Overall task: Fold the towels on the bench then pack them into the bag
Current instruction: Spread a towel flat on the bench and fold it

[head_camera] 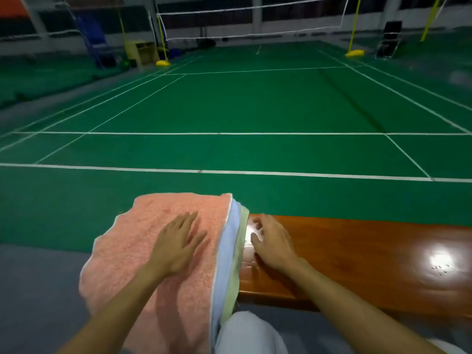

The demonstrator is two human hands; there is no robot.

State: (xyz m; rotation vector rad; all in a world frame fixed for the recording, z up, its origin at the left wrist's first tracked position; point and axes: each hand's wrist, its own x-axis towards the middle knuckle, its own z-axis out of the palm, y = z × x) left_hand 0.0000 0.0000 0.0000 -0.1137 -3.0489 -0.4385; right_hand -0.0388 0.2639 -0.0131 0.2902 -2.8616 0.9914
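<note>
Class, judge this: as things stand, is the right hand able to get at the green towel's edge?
Probably yes: the right hand rests open on the bench right beside the green towel, with nothing between them.

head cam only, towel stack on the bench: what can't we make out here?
- Bag: not anywhere in the head view.
- Blue towel and green towel: only edge strips show; the pink towel covers the rest, so their folds are unknown.
- Bench left end: hidden under the stack.
- Pink towel near edge: cut off by the frame bottom.
- Right hand fingertips: washed out by glare, so contact with the bench is unclear.
- Left hand: flat on the pink towel.
</note>
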